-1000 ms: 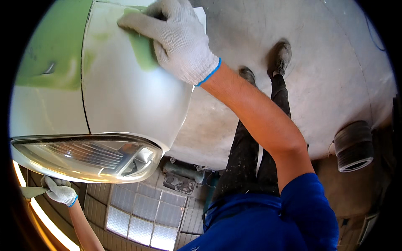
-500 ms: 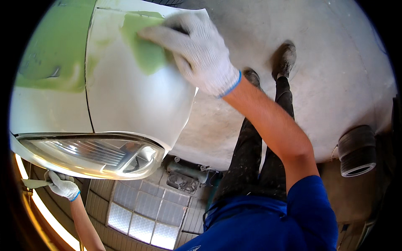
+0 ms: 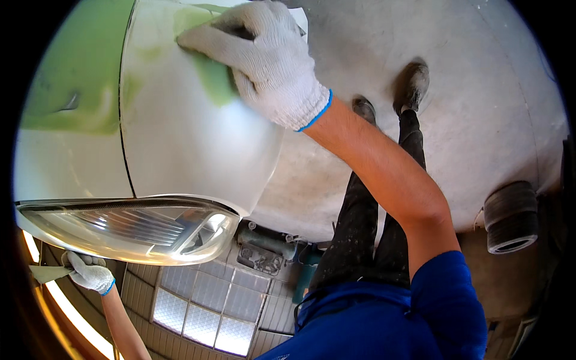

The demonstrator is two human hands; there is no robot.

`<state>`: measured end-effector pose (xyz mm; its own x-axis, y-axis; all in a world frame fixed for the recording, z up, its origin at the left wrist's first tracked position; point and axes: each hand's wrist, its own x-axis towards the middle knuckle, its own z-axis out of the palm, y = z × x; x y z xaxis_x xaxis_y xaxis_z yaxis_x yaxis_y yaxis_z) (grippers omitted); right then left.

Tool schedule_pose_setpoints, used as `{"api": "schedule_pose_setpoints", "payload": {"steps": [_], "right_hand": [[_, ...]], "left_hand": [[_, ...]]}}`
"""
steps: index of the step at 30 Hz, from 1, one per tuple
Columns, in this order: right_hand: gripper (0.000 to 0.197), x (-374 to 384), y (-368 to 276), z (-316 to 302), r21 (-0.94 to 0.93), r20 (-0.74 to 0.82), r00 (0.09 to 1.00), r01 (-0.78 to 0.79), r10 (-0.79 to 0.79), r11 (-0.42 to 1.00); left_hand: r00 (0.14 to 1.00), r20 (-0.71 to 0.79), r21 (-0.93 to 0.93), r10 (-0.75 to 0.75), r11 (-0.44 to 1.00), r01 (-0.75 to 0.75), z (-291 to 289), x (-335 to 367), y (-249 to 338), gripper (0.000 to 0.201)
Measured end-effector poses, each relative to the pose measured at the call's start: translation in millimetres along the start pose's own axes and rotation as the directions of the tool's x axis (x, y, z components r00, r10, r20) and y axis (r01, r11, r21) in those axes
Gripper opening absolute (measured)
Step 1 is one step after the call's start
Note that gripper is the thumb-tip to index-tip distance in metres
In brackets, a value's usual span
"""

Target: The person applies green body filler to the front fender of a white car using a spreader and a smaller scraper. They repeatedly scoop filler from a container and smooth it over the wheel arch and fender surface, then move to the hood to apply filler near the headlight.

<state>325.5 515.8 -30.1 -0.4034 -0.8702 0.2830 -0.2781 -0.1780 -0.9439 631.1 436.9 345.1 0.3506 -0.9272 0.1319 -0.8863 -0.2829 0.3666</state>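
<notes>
My right hand, in a white knitted glove with a blue cuff, bends over a white car body panel. Its fingers are drawn together, their tips at the left border of a light green filler patch. Whatever may lie under those fingertips is hidden. At the lower left, below the headlight, my left hand wears a matching glove. It is closed around a flat, pale greenish spreader, whose blade points left, away from the panel.
Across a dark seam, the neighbouring panel carries a larger green area with a small dark mark. My legs and shoes are on the grey concrete floor. Stacked tyres stand at the right. A gridded window is at the bottom.
My right hand has shifted left across the panel, its fingertips from inside the green patch to its left border. My left hand still grips the spreader. The whole view has shifted slightly.
</notes>
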Motion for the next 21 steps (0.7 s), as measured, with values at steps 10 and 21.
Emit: {"api": "schedule_pose_setpoints", "payload": {"steps": [10, 21], "right_hand": [[0.044, -71, -24, -35, 0.098, 0.175, 0.984, -0.034, 0.016, 0.995], [0.044, 18, 3, -8, 0.0, -0.023, 0.998, -0.056, 0.056, 0.998]], "left_hand": [[0.998, 0.055, 0.033, 0.022, 0.999, -0.024, -7, 4, -8, 0.02], [1.0, 0.003, 0.03, -0.004, 1.0, 0.004, -2, 3, 1, 0.025]]}}
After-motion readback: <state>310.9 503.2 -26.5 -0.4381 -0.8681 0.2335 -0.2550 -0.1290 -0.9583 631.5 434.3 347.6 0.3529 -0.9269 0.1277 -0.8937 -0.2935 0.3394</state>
